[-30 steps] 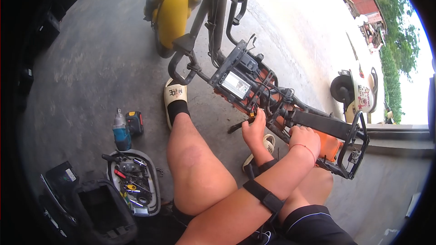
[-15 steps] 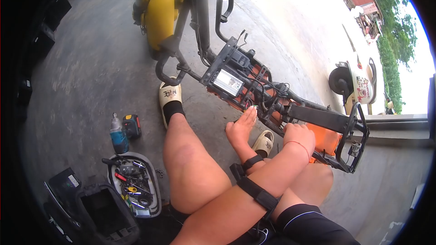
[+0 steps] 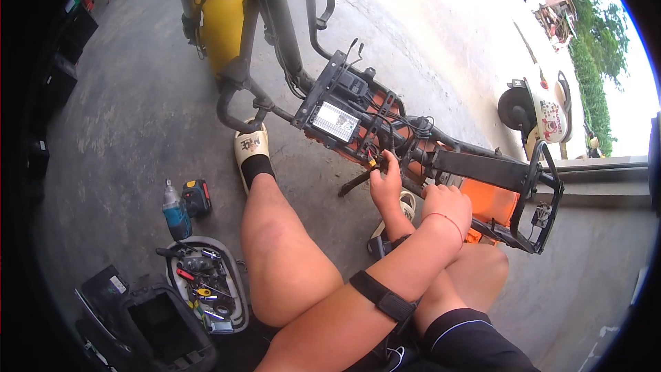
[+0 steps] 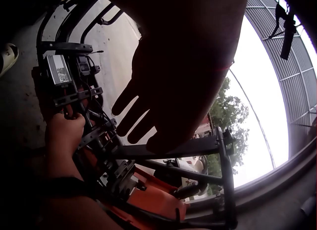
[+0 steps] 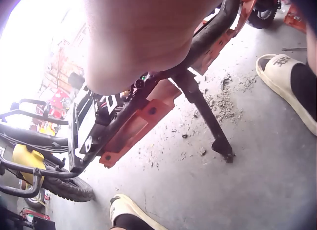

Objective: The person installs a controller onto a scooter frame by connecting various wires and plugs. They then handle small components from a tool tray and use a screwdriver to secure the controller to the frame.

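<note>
A stripped two-wheeler frame (image 3: 475, 163) crosses the head view, with a silver control box (image 3: 335, 122) and loose wiring on it. My right hand (image 3: 387, 182) is at this wiring, its fingertips close beside a small yellow connector (image 3: 372, 163). Its index finger points up towards the frame. I cannot tell whether it pinches a wire. My left hand (image 3: 446, 203), with a red string at the wrist, rests over the frame by the black rear bar. In the left wrist view, that hand (image 4: 163, 101) shows dark, fingers extended and slightly spread, holding nothing visible.
An orange panel (image 3: 489, 200) sits under the rear of the frame. A blue impact wrench (image 3: 176, 215), its battery (image 3: 197, 198), a tool tray (image 3: 241, 303) and an open black box (image 3: 200, 344) lie at left. The kickstand (image 5: 205, 111) reaches the floor.
The head view has shifted, so the frame sits further left. My right hand, flat with fingers together half a second ago, now has its index finger raised. The left hand stays at the frame.
</note>
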`<state>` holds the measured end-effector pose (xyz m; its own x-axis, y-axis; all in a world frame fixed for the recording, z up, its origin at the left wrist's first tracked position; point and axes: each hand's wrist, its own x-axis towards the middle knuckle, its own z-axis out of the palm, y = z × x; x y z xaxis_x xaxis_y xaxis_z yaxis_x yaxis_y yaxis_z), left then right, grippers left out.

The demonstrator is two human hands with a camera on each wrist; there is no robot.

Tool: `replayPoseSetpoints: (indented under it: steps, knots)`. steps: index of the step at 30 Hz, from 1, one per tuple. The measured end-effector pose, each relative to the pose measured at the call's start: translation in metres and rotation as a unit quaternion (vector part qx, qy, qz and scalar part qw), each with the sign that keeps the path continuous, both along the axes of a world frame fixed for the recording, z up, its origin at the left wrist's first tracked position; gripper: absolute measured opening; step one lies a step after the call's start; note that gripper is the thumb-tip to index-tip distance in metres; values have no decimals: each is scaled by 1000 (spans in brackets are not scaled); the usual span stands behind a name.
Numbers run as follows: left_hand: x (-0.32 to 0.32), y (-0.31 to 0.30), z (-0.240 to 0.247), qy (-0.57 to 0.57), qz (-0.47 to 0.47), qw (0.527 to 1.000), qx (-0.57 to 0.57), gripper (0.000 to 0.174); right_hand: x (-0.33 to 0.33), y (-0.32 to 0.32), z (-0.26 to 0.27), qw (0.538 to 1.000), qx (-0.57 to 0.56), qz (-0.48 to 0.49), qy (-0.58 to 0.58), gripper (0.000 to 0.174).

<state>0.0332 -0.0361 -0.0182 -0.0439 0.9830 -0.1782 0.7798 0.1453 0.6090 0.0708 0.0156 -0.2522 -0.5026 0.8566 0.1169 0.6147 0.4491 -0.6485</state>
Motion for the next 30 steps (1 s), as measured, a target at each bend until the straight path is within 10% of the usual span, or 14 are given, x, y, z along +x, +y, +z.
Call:
replayPoseSetpoints:
  steps: [6, 30]
  knots:
    - [0, 3, -3, -11, 4, 1000, -5, 21, 1, 12, 2, 990, -130, -44, 33, 56]
    - [1, 7, -1, -13, 0, 1000, -13, 22, 9, -10, 9, 999, 32, 29, -23, 63]
